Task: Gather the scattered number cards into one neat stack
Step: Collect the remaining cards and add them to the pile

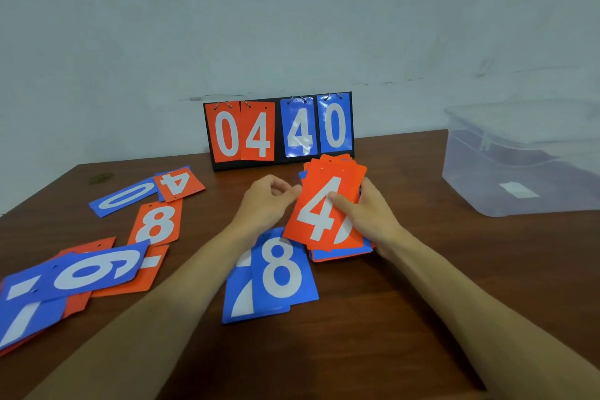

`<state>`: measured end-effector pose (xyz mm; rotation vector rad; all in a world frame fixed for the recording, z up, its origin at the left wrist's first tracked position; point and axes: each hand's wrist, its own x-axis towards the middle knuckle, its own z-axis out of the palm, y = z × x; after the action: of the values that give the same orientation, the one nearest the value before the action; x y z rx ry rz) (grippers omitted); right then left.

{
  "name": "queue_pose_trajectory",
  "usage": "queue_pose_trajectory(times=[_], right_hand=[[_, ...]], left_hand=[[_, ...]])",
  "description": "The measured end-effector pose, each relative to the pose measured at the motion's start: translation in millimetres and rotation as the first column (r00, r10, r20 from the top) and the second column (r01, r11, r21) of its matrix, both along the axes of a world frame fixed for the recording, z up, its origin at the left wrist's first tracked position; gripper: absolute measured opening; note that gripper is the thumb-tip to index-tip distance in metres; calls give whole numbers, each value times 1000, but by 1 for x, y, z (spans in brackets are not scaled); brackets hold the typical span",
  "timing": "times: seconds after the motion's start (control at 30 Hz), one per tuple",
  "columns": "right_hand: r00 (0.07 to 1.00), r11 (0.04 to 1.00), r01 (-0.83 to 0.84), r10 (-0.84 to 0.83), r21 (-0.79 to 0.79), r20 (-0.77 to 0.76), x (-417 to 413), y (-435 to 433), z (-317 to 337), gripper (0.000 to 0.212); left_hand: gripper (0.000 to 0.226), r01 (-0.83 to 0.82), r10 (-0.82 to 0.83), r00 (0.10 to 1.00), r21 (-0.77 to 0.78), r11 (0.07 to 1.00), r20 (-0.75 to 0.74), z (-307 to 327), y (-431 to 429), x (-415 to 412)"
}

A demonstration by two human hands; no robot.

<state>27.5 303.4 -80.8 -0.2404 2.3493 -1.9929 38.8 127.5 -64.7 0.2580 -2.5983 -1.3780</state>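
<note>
My right hand (363,214) grips a stack of cards (328,204) just above the table, thumb across the top orange 4 card. My left hand (266,201) pinches that stack's left edge with curled fingers. Below the hands lie a blue 8 card (282,269) and another blue card (240,295) under it. On the left are scattered cards: an orange 4 (178,183), a blue 0 (125,198), an orange 8 (157,222), a blue 9 (97,269), a blue 7 (22,321) and orange cards (143,276) beneath them.
A black flip scoreboard (279,130) showing 04 40 stands at the back of the brown table (389,318), against the wall. A clear plastic box with lid (519,156) sits at the right rear.
</note>
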Motion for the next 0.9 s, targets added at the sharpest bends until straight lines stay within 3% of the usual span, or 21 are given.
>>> queue_pose_trajectory(times=[0.07,0.17,0.3,0.4,0.47,0.67,0.73,0.83,0.9], right_hand=[[1000,1000,13,-13,-21,8,-1,0,0,44],[999,997,31,-30,-67,24,-1,-1,1,41],[999,992,44,-42,-115,19,-2,-8,4,33],[999,991,38,-36,-125,17,-2,-14,9,36],[999,991,38,-37,-128,8,0,-15,9,38],[994,977,106,-96,-185,60,2,-5,-1,37],[992,977,119,-108,-178,72,1,1,-1,39],[992,984,99,-86,-151,87,-1,5,2,41],[993,988,83,-71,-132,98,-2,6,2,40]], left_hand=[[24,-7,13,999,-143,990,43,2,-18,9],[32,95,12,968,-411,907,250,11,-44,29],[62,267,69,861,-563,782,504,17,-51,54],[99,327,122,837,-667,669,533,6,-43,60],[107,330,133,843,-696,638,522,2,-36,58],[84,377,130,783,-630,679,608,14,-33,36],[72,359,81,788,-562,745,610,14,-31,32],[44,164,48,891,-418,893,452,7,-33,30],[43,-18,105,949,-284,959,296,4,-40,30]])
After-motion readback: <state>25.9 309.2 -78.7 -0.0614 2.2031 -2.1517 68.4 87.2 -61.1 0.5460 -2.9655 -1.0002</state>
